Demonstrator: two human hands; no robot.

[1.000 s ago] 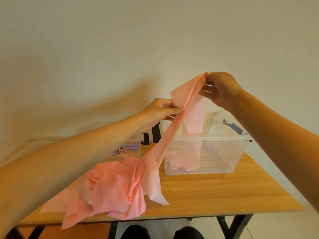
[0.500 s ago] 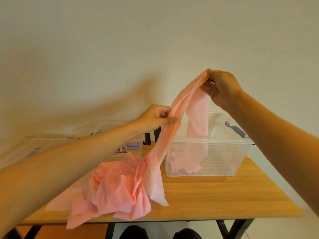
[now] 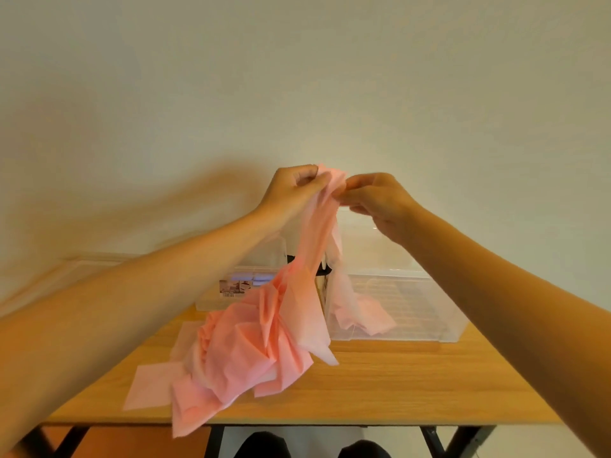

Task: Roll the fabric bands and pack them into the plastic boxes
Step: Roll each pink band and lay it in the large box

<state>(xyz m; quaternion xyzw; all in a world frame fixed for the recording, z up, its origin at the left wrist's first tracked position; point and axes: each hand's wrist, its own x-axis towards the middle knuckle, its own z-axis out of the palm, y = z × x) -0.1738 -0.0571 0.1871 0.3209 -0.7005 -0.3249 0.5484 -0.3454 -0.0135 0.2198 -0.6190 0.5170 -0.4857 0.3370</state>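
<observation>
Fingers of left hand (image 3: 294,190) and right hand (image 3: 380,203) pinch a long pink fabric band (image 3: 317,233); below them, one tail hangs into the clear plastic box (image 3: 429,312), the rest heaps on the wooden bench (image 3: 396,385). Likely step: straightening; next, rolling from one end.

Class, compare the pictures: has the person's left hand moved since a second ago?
Yes. The left hand has risen higher above the rim of the clear box, meeting the right hand; both pinch the pink fabric band.
</observation>
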